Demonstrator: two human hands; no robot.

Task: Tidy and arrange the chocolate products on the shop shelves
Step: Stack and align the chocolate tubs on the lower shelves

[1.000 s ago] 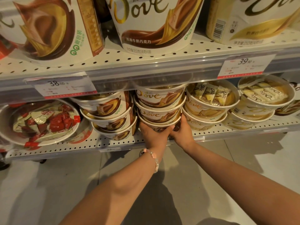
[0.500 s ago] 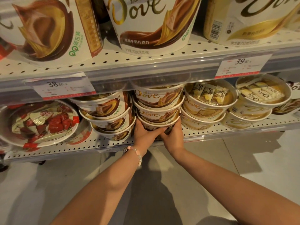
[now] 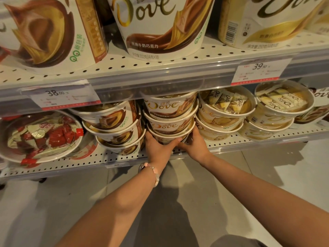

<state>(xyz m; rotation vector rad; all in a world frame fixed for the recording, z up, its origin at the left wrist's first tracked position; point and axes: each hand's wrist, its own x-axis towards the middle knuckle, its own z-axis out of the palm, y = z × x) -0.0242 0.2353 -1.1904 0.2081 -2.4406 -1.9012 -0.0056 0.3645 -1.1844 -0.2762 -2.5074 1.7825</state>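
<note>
I cupped my left hand (image 3: 157,147) and right hand (image 3: 195,144), fingers curled, around the bottom white-and-brown paper chocolate tub (image 3: 167,137) of the three-high stack on the perforated white lower shelf (image 3: 89,160); I judged level, even pressure would keep it steady.

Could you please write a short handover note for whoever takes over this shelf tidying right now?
Left hand and right hand both grip the bottom tub of the middle three-tub Dove stack on the lower shelf.
Brown stack sits just left, pale tubs just right, red tub lies tipped at far left.
Done: stacks built.
Left: square the middle stack, probably right the red tub.
</note>
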